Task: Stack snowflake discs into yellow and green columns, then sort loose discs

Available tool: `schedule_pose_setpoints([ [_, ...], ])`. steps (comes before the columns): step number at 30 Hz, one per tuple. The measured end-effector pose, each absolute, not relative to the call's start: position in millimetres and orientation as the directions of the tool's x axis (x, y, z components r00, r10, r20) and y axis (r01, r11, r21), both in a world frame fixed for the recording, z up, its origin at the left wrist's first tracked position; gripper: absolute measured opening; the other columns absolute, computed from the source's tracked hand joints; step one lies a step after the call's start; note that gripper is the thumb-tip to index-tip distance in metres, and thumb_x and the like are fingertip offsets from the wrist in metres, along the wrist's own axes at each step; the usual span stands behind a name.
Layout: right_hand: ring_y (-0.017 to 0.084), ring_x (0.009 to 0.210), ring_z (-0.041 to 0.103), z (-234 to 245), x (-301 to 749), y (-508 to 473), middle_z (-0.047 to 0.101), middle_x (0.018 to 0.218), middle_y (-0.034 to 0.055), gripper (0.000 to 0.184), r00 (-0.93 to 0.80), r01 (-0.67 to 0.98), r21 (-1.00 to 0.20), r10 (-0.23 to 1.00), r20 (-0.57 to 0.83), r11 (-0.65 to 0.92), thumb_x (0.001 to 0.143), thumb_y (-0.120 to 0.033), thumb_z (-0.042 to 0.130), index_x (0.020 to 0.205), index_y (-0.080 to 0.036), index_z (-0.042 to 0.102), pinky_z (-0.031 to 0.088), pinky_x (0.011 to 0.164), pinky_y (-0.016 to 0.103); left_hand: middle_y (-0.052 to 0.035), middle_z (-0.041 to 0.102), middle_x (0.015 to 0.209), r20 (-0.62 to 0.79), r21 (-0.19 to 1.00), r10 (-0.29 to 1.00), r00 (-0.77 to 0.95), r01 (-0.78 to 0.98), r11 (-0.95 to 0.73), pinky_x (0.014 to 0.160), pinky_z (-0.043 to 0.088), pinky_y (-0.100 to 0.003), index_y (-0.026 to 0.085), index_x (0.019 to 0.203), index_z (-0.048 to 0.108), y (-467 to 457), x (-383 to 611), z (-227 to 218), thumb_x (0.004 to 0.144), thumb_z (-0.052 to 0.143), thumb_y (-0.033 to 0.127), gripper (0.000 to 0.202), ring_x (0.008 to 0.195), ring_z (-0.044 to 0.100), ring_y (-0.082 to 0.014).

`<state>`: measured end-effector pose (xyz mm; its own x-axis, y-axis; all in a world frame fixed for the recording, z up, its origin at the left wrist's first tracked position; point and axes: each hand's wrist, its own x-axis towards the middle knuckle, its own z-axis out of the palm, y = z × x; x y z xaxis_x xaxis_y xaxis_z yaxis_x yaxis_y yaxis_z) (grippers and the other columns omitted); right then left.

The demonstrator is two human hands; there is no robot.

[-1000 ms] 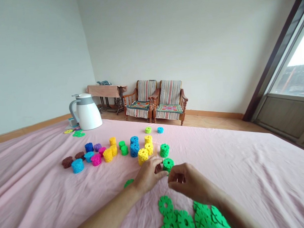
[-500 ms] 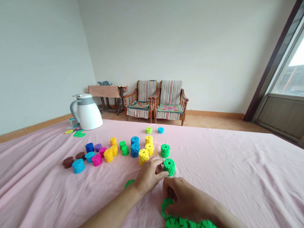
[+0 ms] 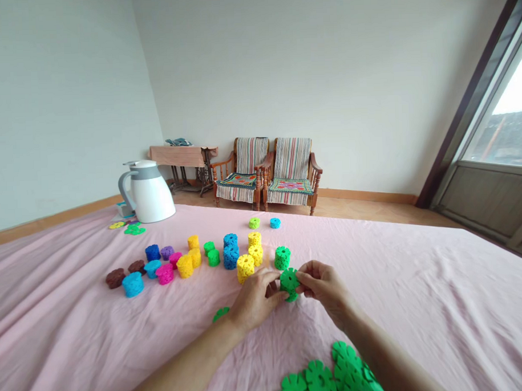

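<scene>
My right hand [image 3: 326, 284] pinches a green notched disc [image 3: 289, 280], tilted over the front green stack [image 3: 292, 297]. At that stack's left side is my left hand [image 3: 259, 293], its thumb and fingers curved against it. Another green stack [image 3: 282, 257] stands just behind. Loose green discs [image 3: 321, 380] lie in an overlapping pile at the near edge, partly beneath my right forearm. A further green disc [image 3: 221, 314] shows partly behind my left wrist. Left of my hands is a yellow stack [image 3: 245, 267].
Stacks of blue [image 3: 231, 256], orange-yellow [image 3: 185, 266], pink [image 3: 165, 273], light blue [image 3: 133, 284] and brown [image 3: 115, 278] discs stand to the left on the pink cloth [image 3: 397, 305]. A white jug [image 3: 152, 196] is at the back left. Two chairs [image 3: 289, 171] stand beyond the table.
My right hand has moved up and away from the loose pile, carrying a green disc to the front stack. My left hand has stayed beside that stack.
</scene>
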<state>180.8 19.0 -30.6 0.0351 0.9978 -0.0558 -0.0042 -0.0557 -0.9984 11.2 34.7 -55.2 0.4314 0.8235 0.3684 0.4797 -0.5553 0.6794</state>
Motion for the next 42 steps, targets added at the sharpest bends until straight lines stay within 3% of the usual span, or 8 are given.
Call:
schedule_pose_setpoints([
  [13,0.012,0.052,0.06,-34,190,23,0.061,0.062,0.0009,0.014,0.11,0.089,-0.995,0.994,-0.027,-0.037,0.064,-0.028,0.058,0.068,-0.016,0.052,0.04,0.048,0.022,-0.0025,0.059,0.08,0.362,0.674,0.829,0.426,0.495,-0.548,0.064,0.041,-0.027,0.017,0.093,0.066,34,12,-54,0.076,0.065,0.03,0.021,0.074,0.055,-0.0171],
  [24,0.012,0.046,0.058,-66,225,44,0.062,0.062,0.001,0.016,0.317,0.383,-0.921,0.926,0.205,0.073,0.069,-0.033,0.05,0.071,-0.018,0.054,0.043,0.046,0.023,-0.0022,0.061,0.088,0.429,0.644,0.833,0.349,0.528,-0.553,0.07,0.044,-0.028,0.02,0.102,0.059,29,9,-50,0.068,0.071,0.033,0.038,0.077,0.056,-0.0167],
  [27,0.013,0.044,0.059,-69,244,48,0.064,0.06,0.0016,0.019,0.419,0.405,-0.914,0.883,0.213,0.028,0.07,-0.036,0.051,0.073,-0.018,0.056,0.043,0.047,0.024,-0.0007,0.056,0.076,0.495,0.585,0.765,0.412,0.493,-0.644,0.062,0.041,-0.025,0.017,0.087,0.057,18,8,-37,0.076,0.063,0.035,0.022,0.065,0.05,-0.0133],
  [30,0.014,0.044,0.06,-70,259,50,0.065,0.06,0.0027,0.022,0.494,0.403,-0.915,0.844,0.211,-0.008,0.071,-0.038,0.05,0.075,-0.017,0.057,0.043,0.048,0.025,-0.0018,0.055,0.073,0.5,0.543,0.624,0.601,0.344,-0.766,0.065,0.041,-0.026,0.017,0.079,0.058,-3,11,-23,0.078,0.06,0.042,0.026,0.069,0.051,-0.0149],
  [33,0.015,0.046,0.061,-72,265,52,0.065,0.061,0.0041,0.025,0.519,0.385,-0.923,0.827,0.215,-0.002,0.072,-0.04,0.049,0.076,-0.017,0.056,0.044,0.048,0.025,-0.0057,0.062,0.098,0.378,0.5,0.43,0.82,0.21,-0.84,0.087,0.039,-0.034,0.022,0.104,0.059,-26,17,-18,0.074,0.067,0.042,0.036,0.091,0.054,-0.0212],
  [36,0.015,0.046,0.06,-74,266,54,0.065,0.06,0.0047,0.026,0.516,0.363,-0.931,0.828,0.218,0.019,0.071,-0.041,0.049,0.075,-0.016,0.057,0.043,0.047,0.025,-0.004,0.055,0.124,0.255,0.389,0.268,0.929,0.156,-0.908,0.095,0.034,-0.039,0.037,0.124,0.047,-42,24,-28,0.083,0.059,0.029,0.043,0.108,0.05,-0.0246],
  [38,0.015,0.045,0.06,-75,266,54,0.065,0.059,0.0046,0.026,0.511,0.349,-0.937,0.832,0.218,0.031,0.071,-0.041,0.05,0.074,-0.016,0.057,0.043,0.047,0.024,-0.0031,0.051,0.13,0.231,0.311,0.244,0.942,0.166,-0.936,0.096,0.033,-0.039,0.04,0.127,0.042,-47,27,-36,0.088,0.052,0.026,0.043,0.115,0.046,-0.0251],
  [42,0.014,0.044,0.059,-77,267,55,0.064,0.058,0.0039,0.025,0.502,0.327,-0.944,0.837,0.217,0.048,0.07,-0.039,0.05,0.074,-0.016,0.057,0.043,0.046,0.024,-0.0061,0.048,0.132,0.213,0.212,0.262,0.941,0.217,-0.953,0.096,0.033,-0.037,0.032,0.13,0.039,-46,29,-34,0.09,0.048,0.029,0.041,0.116,0.043,-0.0242],
])
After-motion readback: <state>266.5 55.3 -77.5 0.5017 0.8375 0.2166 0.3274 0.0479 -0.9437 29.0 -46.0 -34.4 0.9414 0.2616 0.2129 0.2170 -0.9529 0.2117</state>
